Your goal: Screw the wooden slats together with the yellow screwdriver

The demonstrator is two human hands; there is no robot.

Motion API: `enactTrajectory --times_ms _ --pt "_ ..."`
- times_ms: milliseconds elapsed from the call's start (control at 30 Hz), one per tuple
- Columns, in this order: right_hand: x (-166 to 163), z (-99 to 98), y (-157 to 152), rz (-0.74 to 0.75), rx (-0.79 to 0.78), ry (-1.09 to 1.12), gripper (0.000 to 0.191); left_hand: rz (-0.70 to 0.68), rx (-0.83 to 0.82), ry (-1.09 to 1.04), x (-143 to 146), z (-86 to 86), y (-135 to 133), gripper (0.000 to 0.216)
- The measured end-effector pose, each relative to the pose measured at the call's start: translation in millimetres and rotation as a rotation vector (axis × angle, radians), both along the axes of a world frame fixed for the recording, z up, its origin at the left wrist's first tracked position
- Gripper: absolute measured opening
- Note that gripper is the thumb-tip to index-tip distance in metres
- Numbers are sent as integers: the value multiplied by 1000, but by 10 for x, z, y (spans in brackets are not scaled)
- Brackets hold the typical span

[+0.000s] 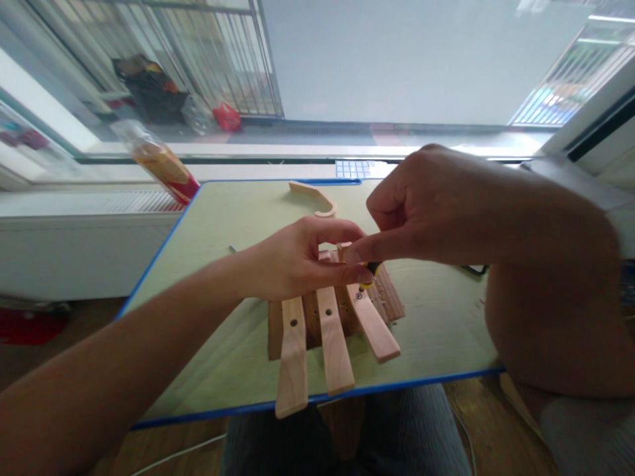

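A wooden assembly (327, 330) with three pale slats fixed to a darker board lies at the near edge of the green table (223, 264). My left hand (297, 261) rests on its top, fingers curled round the upper end of a slat. My right hand (426, 205) is closed in a pinch on a small yellow-and-black screwdriver (370, 271), its tip down on the rightmost slat (374, 327). The tool's handle is mostly hidden by my fingers.
A loose curved wooden piece (317, 198) lies at the table's far side. A plastic bottle (159, 162) with a red cap stands tilted on the sill at the left. The table has a blue rim (397, 385); my knees show below it. A window fills the background.
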State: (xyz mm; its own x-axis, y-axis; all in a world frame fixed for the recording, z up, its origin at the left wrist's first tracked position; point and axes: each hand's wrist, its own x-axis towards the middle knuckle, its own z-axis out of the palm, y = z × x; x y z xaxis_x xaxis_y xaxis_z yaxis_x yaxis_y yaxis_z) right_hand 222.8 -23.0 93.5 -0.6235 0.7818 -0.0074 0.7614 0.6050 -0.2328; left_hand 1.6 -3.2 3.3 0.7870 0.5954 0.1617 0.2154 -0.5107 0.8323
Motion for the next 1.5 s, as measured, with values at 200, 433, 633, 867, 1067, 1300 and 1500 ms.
enactTrajectory --times_ms 200,433,633,867,1067,1300,1500 --pt "38 64 -25 -7 -37 1 52 -28 39 -20 -23 0 17 22" --pt "125 109 -63 161 -75 82 17 -23 28 -16 -63 -37 37 25" --pt "74 68 -58 162 0 69 11 -29 8 4 -42 -7 19 27" --pt "15 114 -100 77 -60 32 21 -3 60 17 -25 14 13 29" --pt "8 66 -48 5 -85 36 40 6 87 12 -10 17 8 28" --pt "47 132 -45 68 -142 60 27 -20 21 -36 -16 -4 20 23" --pt "72 128 -90 169 -76 59 19 -60 52 -21 -36 11 27 21"
